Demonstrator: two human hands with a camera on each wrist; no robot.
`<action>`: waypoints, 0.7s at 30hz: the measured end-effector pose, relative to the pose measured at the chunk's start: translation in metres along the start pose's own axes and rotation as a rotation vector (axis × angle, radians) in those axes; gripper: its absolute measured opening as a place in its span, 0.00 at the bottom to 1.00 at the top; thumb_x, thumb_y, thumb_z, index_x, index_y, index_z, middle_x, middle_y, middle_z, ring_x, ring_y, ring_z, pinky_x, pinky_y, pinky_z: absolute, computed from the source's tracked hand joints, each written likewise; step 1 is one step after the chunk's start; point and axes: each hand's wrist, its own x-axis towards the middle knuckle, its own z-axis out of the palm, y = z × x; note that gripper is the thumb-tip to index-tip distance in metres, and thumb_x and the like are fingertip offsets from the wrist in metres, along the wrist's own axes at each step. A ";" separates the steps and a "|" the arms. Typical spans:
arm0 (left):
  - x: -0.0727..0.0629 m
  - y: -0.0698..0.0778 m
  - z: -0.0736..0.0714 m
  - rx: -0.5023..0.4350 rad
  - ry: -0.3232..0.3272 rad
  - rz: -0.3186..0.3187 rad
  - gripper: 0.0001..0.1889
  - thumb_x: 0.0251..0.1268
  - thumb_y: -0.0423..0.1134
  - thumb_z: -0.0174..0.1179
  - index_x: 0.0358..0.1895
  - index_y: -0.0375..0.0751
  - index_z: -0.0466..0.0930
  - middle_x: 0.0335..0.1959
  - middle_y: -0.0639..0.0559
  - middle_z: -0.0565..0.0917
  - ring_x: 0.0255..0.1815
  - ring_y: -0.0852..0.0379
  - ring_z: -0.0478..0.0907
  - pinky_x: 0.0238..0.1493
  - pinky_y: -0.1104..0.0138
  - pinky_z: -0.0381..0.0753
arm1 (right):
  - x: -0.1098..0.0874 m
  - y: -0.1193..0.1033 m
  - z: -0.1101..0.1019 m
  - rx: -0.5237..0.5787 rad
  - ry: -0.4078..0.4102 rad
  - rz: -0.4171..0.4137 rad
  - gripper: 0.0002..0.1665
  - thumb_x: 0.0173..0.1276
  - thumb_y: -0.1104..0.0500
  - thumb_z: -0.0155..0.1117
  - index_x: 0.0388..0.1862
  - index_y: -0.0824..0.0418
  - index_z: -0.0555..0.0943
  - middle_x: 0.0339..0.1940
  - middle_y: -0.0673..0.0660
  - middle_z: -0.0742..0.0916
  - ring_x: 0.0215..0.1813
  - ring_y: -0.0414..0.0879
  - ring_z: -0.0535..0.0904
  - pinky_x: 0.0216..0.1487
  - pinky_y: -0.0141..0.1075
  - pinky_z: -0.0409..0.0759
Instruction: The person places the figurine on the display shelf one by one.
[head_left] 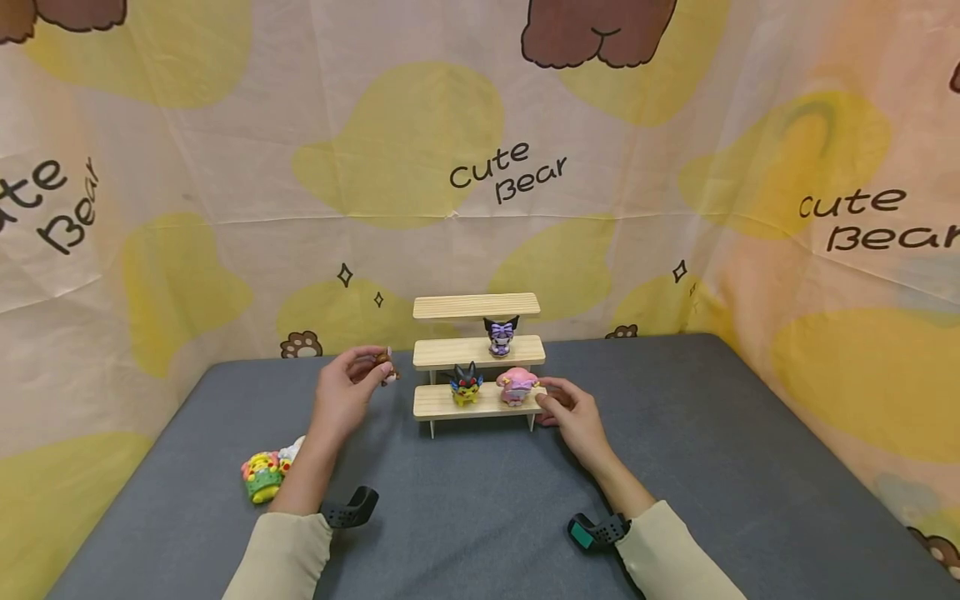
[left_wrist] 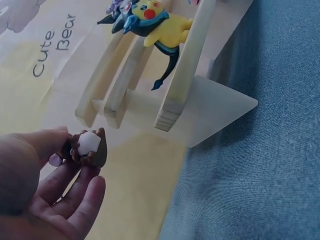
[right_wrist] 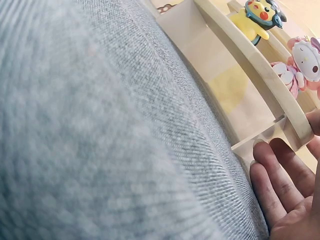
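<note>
My left hand (head_left: 345,392) pinches a small brown-and-white figurine (left_wrist: 89,145) between thumb and fingers, just left of a three-tier wooden display stand (head_left: 435,354). With thumb and fingers my right hand (head_left: 576,417) holds the right end of the bottom shelf (right_wrist: 292,117); some of its fingers lie below the board. On that shelf stand a yellow figurine with a dark pointed hood (head_left: 466,387) and a pink-hooded figurine (head_left: 517,386), the latter nearest my right hand. A purple-and-black figurine (head_left: 501,335) is on the middle shelf.
More figurines, one yellow and green (head_left: 263,477), lie on the dark grey tabletop (head_left: 465,517) beside my left forearm, partly hidden by it. The stand has thin translucent side supports (left_wrist: 215,107). A printed cloth backdrop (head_left: 390,150) rises behind the table.
</note>
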 end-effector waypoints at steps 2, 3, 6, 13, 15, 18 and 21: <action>0.001 0.001 0.001 -0.007 -0.008 0.006 0.16 0.74 0.40 0.61 0.61 0.42 0.80 0.57 0.42 0.86 0.57 0.47 0.84 0.45 0.72 0.83 | 0.001 0.000 0.000 0.004 -0.001 -0.002 0.18 0.72 0.60 0.64 0.59 0.61 0.82 0.44 0.67 0.89 0.34 0.45 0.88 0.36 0.34 0.87; 0.001 0.002 0.001 -0.007 -0.010 0.009 0.16 0.74 0.41 0.60 0.61 0.42 0.80 0.58 0.42 0.86 0.57 0.48 0.84 0.46 0.70 0.83 | 0.001 0.000 0.000 0.006 -0.001 -0.002 0.18 0.72 0.60 0.65 0.59 0.61 0.82 0.44 0.67 0.89 0.33 0.45 0.87 0.36 0.34 0.87; 0.002 0.004 0.001 -0.014 -0.016 0.016 0.16 0.74 0.41 0.60 0.61 0.43 0.80 0.58 0.42 0.86 0.57 0.48 0.84 0.50 0.63 0.85 | 0.002 0.001 0.001 0.007 0.000 0.001 0.18 0.72 0.60 0.65 0.59 0.61 0.82 0.44 0.67 0.89 0.33 0.44 0.87 0.36 0.34 0.87; 0.004 0.014 0.003 -0.023 -0.020 0.068 0.17 0.73 0.42 0.62 0.60 0.43 0.80 0.56 0.42 0.86 0.56 0.47 0.85 0.53 0.58 0.85 | 0.003 0.001 0.002 0.005 0.002 0.007 0.18 0.72 0.60 0.65 0.59 0.61 0.82 0.43 0.67 0.89 0.32 0.44 0.87 0.35 0.33 0.86; 0.006 0.018 0.005 -0.034 -0.025 0.080 0.17 0.72 0.42 0.63 0.60 0.43 0.80 0.56 0.42 0.87 0.55 0.47 0.85 0.53 0.59 0.85 | 0.003 0.000 0.002 0.007 0.005 0.005 0.18 0.72 0.61 0.65 0.58 0.62 0.82 0.43 0.67 0.89 0.32 0.44 0.87 0.36 0.34 0.87; 0.009 0.022 0.009 -0.059 -0.042 0.091 0.17 0.72 0.40 0.63 0.60 0.42 0.80 0.57 0.42 0.86 0.56 0.47 0.85 0.54 0.58 0.85 | 0.002 0.000 0.001 0.005 0.009 0.007 0.17 0.72 0.61 0.65 0.58 0.62 0.82 0.43 0.67 0.89 0.32 0.43 0.86 0.36 0.34 0.87; 0.012 0.026 0.013 -0.076 -0.057 0.098 0.17 0.72 0.40 0.63 0.60 0.41 0.80 0.57 0.40 0.86 0.57 0.46 0.84 0.57 0.57 0.84 | 0.001 0.000 0.001 0.001 0.012 0.014 0.17 0.72 0.62 0.64 0.58 0.62 0.82 0.44 0.67 0.89 0.32 0.43 0.86 0.36 0.34 0.87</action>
